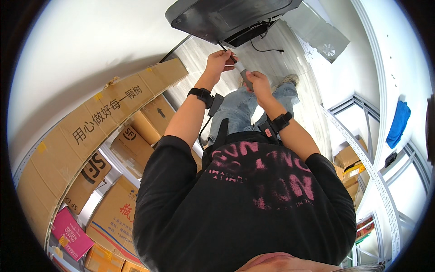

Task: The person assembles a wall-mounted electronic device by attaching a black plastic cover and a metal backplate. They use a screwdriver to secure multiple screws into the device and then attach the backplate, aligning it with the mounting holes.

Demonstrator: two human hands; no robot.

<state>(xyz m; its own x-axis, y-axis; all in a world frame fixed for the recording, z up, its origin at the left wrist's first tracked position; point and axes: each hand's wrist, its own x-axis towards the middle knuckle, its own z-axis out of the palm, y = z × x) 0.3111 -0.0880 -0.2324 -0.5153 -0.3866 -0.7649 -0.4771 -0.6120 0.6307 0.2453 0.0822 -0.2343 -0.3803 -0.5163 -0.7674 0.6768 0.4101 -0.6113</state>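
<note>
Both hands are raised to the underside of a dark grey, flat-bottomed appliance that sits at the top of the view. The right hand is closed around the handle of a slim grey-handled screwdriver, while the left hand pinches its thin shaft near the tip, steadying it against the appliance's base — this looks like the step of seating the tip on a fastener, though the fastener itself is too small to see. Turning would call for a firm, straight push. Brown cardboard boxes stand stacked at the left.
</note>
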